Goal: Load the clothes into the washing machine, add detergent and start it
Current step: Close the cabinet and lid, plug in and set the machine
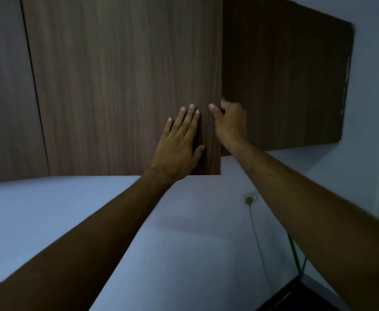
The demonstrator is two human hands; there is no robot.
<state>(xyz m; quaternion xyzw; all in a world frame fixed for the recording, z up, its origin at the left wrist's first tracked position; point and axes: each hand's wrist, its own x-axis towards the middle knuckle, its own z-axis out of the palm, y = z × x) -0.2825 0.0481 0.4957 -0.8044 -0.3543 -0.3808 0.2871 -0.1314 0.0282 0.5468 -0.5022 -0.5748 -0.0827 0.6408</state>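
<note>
Cabinet door (121, 86) edge hides right fingers (224, 103).

Both forearms are bare right up to the bottom of the view, with no sleeve showing on either. The left hand (179, 142) and the right hand (231, 120) carry no rings, watch, bracelet or glove. The fingers (189, 117) are slender, and their nails are short, pale and unpainted.
</note>
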